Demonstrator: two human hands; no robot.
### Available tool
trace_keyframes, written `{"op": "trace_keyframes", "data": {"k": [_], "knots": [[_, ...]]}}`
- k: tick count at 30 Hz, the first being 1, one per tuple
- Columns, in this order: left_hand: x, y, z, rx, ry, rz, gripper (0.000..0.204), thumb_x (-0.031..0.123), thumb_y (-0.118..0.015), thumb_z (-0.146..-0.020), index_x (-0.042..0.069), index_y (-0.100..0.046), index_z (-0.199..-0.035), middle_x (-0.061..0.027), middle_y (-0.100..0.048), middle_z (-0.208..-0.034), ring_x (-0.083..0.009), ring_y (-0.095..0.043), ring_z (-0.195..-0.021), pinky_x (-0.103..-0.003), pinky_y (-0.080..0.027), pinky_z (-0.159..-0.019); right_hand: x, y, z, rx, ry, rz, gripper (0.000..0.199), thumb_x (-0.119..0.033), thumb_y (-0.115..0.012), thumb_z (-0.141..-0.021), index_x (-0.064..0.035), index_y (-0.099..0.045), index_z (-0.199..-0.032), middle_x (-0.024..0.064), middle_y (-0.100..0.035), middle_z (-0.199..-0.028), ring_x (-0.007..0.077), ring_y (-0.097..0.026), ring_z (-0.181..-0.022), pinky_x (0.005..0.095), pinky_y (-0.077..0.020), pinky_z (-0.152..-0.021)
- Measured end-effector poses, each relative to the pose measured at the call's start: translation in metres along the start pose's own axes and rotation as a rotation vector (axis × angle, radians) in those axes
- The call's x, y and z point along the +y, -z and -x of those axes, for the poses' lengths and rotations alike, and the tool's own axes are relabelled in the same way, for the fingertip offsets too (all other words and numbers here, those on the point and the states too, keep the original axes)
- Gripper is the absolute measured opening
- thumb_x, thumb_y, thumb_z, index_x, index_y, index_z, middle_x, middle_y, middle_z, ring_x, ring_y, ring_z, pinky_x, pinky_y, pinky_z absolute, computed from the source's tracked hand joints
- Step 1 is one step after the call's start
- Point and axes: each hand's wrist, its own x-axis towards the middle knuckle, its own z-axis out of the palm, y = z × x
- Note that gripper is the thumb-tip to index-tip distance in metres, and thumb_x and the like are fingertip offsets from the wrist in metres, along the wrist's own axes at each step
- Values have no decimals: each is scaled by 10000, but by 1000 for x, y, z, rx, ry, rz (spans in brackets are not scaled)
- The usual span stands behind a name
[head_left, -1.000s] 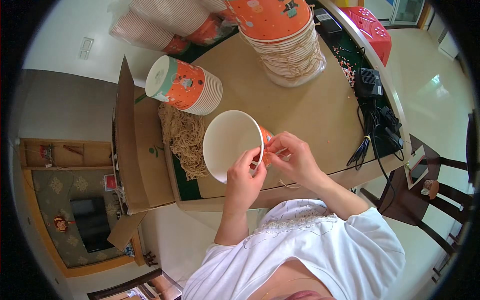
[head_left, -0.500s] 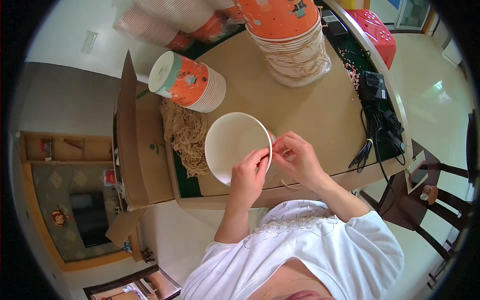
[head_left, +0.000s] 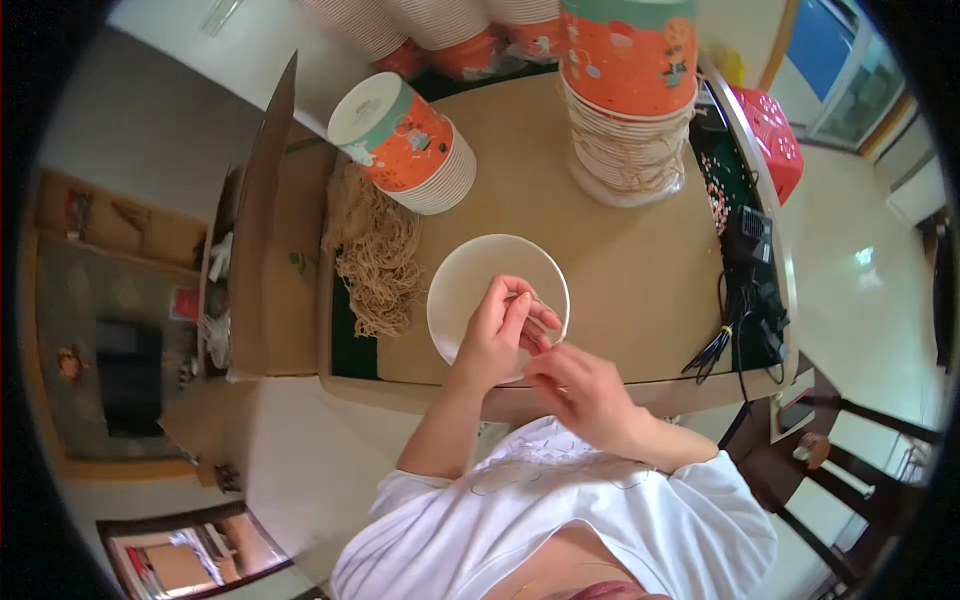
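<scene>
The white tub [head_left: 455, 290] is stood mouth-up at the table's near edge, presumably so its rim is within easy reach. The left hand [head_left: 497, 335] is held over its six o'clock side, thumb and forefinger together; the right hand [head_left: 588, 395] is held at five, fingers curled. Whether anything is clamped by either cannot be told. From the tub, twine [head_left: 375, 270] is heaped at ten; the short stack [head_left: 408, 145] at eleven and tall stack [head_left: 630, 60] at one are nested, probably to save room. Cartoon prints are seen; no writing is legible.

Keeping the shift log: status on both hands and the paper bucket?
Left hand over paper bucket, right hand by near rim; grips unclear. Bucket's mouth faces camera. Twine heap left of bucket, apart from hands.
</scene>
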Motion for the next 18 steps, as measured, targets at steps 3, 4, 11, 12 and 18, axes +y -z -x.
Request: {"op": "trace_keyframes", "data": {"k": [3,4,11,12,18], "knots": [[3,11,-4,-90,137,330,106,173,-402,-990,79,-441,-1021,-117,-606,-943,-171,-628,-666,-261,-520,-571,-3,-17,-4,-81,101,116,111,-47,-628,-810,-53,-537,-872,99,-531,-802,270,-587,-706,374,-486,-583],[8,16,-4,-152,237,486,98,168,-418,-983,80,-446,-1014,-114,-601,-944,-174,-625,-673,-258,-515,-566,-6,-19,-5,-118,113,126,111,-47,-628,-810,-53,-537,-872,99,-531,-802,270,-587,-706,374,-486,-583],[-5,26,-3,-207,238,597,85,154,-480,-962,77,-473,-999,-19,-474,-762,-72,-401,-539,-188,-285,-440,-20,11,-23,-280,147,131,206,-16,-682,-741,-28,-642,-943,107,-645,-917,283,-621,-813,354,-507,-702],[-11,25,-1,-169,158,542,82,151,-475,-966,74,-470,-995,-9,-470,-754,-68,-398,-540,-188,-283,-442,-18,14,-38,-179,117,194,194,-51,-677,-758,-30,-631,-945,104,-641,-930,289,-614,-835,372,-505,-727],[-21,15,4,83,-280,130,74,109,-446,-977,39,-469,-986,-16,-513,-783,-79,-478,-648,-234,-419,-573,4,14,-75,-245,78,382,170,-108,-690,-769,-45,-609,-904,98,-644,-930,293,-597,-843,382,-477,-769]]}}
